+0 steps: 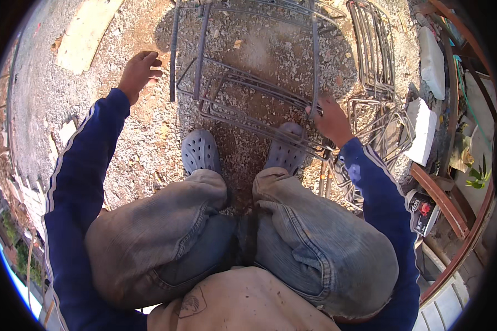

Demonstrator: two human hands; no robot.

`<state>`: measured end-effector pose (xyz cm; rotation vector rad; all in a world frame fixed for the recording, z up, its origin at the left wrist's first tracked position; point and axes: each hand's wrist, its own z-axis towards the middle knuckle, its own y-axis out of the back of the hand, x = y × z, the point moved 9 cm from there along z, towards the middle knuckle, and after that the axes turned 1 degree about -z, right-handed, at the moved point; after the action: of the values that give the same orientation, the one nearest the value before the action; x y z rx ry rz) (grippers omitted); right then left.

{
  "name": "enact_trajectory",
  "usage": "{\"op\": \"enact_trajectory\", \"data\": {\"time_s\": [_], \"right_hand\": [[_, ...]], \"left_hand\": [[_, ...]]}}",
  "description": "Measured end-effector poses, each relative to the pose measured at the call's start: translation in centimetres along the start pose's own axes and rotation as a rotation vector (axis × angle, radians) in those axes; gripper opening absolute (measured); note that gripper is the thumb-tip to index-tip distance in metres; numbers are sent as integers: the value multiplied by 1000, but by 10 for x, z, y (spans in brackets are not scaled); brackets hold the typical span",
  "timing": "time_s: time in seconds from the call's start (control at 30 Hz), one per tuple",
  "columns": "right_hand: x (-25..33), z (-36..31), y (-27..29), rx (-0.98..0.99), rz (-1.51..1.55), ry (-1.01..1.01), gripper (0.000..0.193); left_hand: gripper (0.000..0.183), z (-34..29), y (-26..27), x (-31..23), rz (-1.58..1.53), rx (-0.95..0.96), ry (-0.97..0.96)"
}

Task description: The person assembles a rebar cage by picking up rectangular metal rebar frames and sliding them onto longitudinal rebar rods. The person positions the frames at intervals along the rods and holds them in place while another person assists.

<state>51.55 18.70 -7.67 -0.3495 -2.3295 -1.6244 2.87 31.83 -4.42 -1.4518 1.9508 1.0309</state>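
Observation:
My right hand [331,118] is closed round the near end of an upright-running bar of a bent steel rod frame [315,52], right of centre. That frame reaches away toward the top edge. Beneath it, several rectangular rebar stirrups [243,122] lie across the gravel in front of my feet, their right ends close to my right hand. My left hand [142,73] hangs above the gravel at the upper left, fingers loosely bent and apart, with nothing in it. A straight ribbed rebar [174,60] is the nearest steel to it.
A stack of long stirrups [373,49] lies at the upper right, with smaller bent pieces [378,124] below it. White blocks [422,132] line the right side beside rusty steel angles [440,198]. A wooden board [87,36] lies upper left. My grey clogs [200,151] stand on gravel.

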Motion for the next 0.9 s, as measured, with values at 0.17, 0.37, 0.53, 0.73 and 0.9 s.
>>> {"op": "enact_trajectory", "data": {"time_s": [0.17, 0.37, 0.53, 0.73, 0.9], "right_hand": [[14, -5, -15, -30, -87, -43, 47], [7, -38, -2, 146, 511, -355, 27], [42, -84, 19, 254, 1019, -352, 10], [123, -76, 105, 183, 1132, 75, 11], [166, -40, 199, 72, 1059, 474, 21]], "left_hand": [[48, -65, -71, 20, 959, 202, -555], [21, -89, -82, 26, 1090, 321, -555], [25, -116, -51, 44, 718, 455, -380], [57, -144, -25, 76, -14, 324, -61], [74, -152, 26, 3, -5, 408, -235]]}}
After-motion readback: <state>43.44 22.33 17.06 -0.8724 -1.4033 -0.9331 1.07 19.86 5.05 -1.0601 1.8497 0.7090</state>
